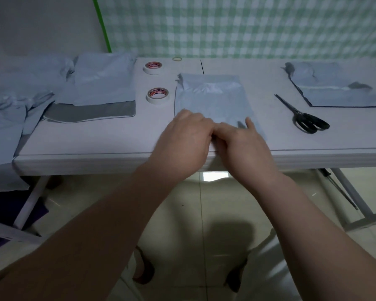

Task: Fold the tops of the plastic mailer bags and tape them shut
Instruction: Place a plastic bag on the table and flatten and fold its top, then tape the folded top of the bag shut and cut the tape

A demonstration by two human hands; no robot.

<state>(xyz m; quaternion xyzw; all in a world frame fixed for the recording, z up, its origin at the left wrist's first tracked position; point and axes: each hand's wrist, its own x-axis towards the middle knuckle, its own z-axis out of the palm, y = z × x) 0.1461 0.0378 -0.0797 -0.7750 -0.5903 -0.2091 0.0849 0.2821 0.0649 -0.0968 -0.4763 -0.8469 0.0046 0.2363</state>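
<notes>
Both hands meet at the near end of one pale blue mailer bag (211, 96) lying flat in the middle of the desk (313, 146). The left hand (182, 135) sits knuckles up with its fingers curled down onto the bag's near edge. The right hand (241, 140) touches it, most fingers bent toward the left hand and one finger straight on the plastic. Whether either hand pinches the bag cannot be told, because the fingertips are hidden. Just left of the bag stand two tape rolls, the nearer roll (157, 94) beside the bag's left edge and the farther roll (153, 68) behind it. To the right lies one pair of black scissors (306, 118), blades closed, and beyond it one more bag (332, 88) with its top folded over. At the desk's left end is a stack of bags (100, 83), at least two overlapping, with grey lining showing at the near side. A crumpled heap of bags (13, 105) spills past the left edge, too tangled to count. One small rubber band (177, 59) lies at the far edge. The desk is white, on grey metal folding legs. Behind it hangs a green-and-white checked cloth (248, 25), and below is a glossy tiled floor (204, 213).
</notes>
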